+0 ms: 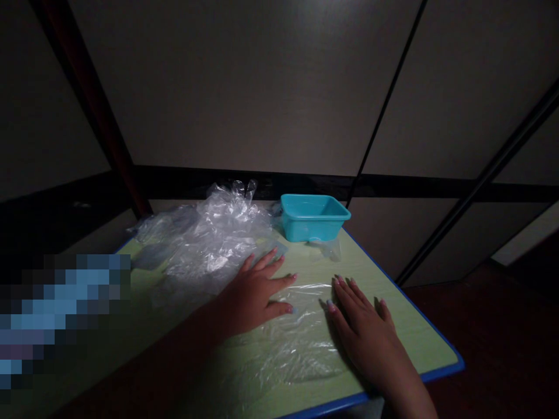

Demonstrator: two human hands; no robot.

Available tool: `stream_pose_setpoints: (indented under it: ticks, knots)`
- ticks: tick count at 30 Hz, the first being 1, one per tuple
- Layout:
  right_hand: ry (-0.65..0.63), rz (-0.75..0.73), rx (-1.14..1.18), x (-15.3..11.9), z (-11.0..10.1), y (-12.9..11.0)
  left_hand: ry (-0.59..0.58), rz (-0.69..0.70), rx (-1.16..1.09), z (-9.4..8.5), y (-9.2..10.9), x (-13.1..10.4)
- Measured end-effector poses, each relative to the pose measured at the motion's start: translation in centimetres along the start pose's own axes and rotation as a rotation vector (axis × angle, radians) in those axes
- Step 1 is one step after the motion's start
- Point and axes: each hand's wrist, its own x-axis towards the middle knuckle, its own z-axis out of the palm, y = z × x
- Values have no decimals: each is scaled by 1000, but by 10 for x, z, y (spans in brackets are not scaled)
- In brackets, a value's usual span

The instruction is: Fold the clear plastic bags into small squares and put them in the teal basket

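A clear plastic bag [301,343] lies spread and wrinkled on the light green table [402,331]. My left hand [257,291] is over its far left part, fingers spread and holding nothing. On the bag's right side my right hand [364,331] rests palm down, fingers stretched out. Just beyond my left hand sits a loose heap of crumpled clear plastic bags [218,233]. Whether my left fingertips touch the heap's near edge, I cannot tell.
A turquoise plastic basket [314,224] stands at the table's far right corner, with a small clear plastic piece [329,249] before it. Blue edging [441,349] borders the table. Dark cabinet panels [262,87] rise behind. A pixelated patch covers the left side.
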Motion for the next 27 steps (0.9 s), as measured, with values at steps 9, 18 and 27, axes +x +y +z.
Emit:
stream_pose_setpoints:
  ticks: [9,18,27]
  knots:
    - [33,-5,20,-1,3,3,216,-44,42,-8,-3,2]
    - [107,-7,35,-1,5,6,373,-101,52,-11,-26,5]
    - [165,-314,90,-24,-19,7,254,43,5,-11,-8,1]
